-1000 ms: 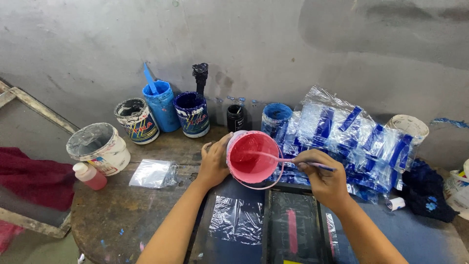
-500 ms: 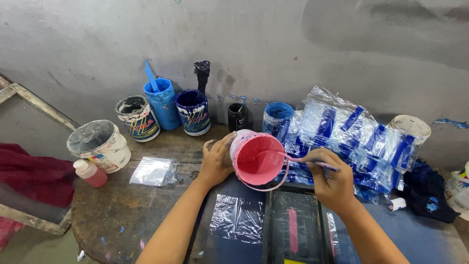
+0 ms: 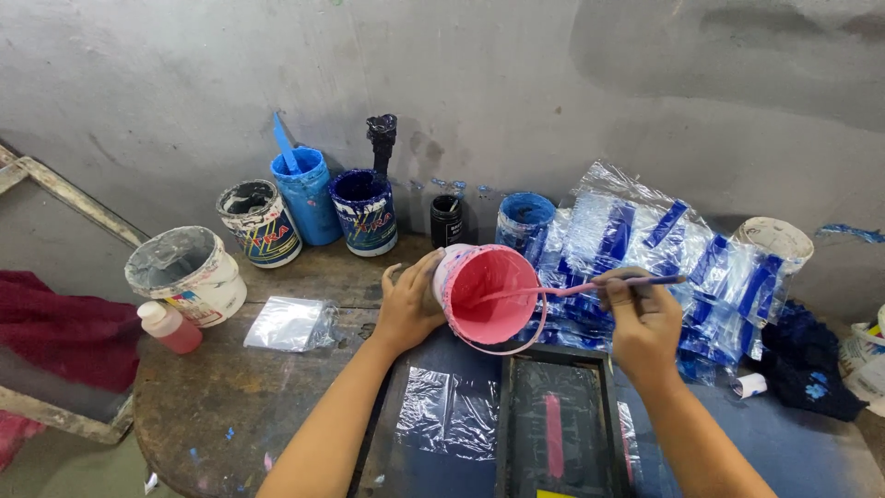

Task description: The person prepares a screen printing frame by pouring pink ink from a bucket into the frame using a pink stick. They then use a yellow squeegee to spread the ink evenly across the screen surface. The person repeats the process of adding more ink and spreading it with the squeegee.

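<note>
My left hand [image 3: 407, 304] grips a small pink paint tub [image 3: 486, 293] and holds it tilted on its side, mouth facing me, above the table. My right hand [image 3: 643, 318] holds a thin pink-smeared stick [image 3: 562, 290] whose tip reaches into the tub. Just below the tub lies a dark screen-printing frame [image 3: 556, 429] with a pink stripe of paint down its middle. A clear plastic bag [image 3: 449, 412] lies flat to the left of the frame.
Along the wall stand a white tub [image 3: 189, 274], a black-rimmed can [image 3: 258, 223], two blue paint tubs [image 3: 304, 194] [image 3: 365, 210], a small black jar [image 3: 447, 219] and another blue tub [image 3: 524, 221]. A heap of blue-printed plastic bags [image 3: 664, 254] lies at right. A pink bottle [image 3: 169, 326] and a red cloth [image 3: 55, 332] are at left.
The pink tub has been tipped further over so its mouth faces me more, and the stick in my right hand has shifted with it.
</note>
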